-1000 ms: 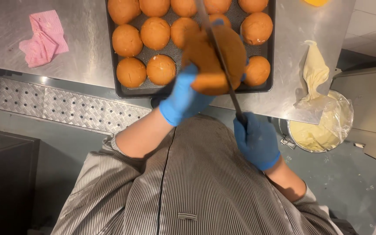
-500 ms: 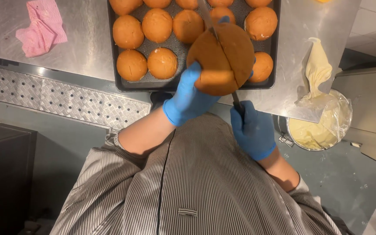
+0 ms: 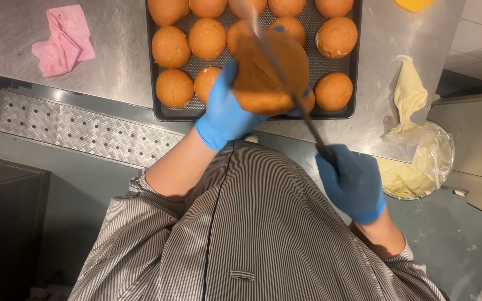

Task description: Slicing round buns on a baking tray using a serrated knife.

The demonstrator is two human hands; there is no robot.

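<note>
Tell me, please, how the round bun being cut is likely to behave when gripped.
The bun looks soft and light, so the left hand cupping it could probably squash it. Its domed top suggests it might roll if set down. The knife crossing it suggests it gives easily.

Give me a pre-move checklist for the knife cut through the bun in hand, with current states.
1. Left hand grips the bun: ok.
2. Right hand closed on knife handle: ok.
3. Blade lies across the bun: ok.
4. Left fingertips out of the blade path: cannot tell, hidden behind the bun.
5. Bun held above the tray, not resting on it: ok.
6. Both hands gloved: ok.
</note>
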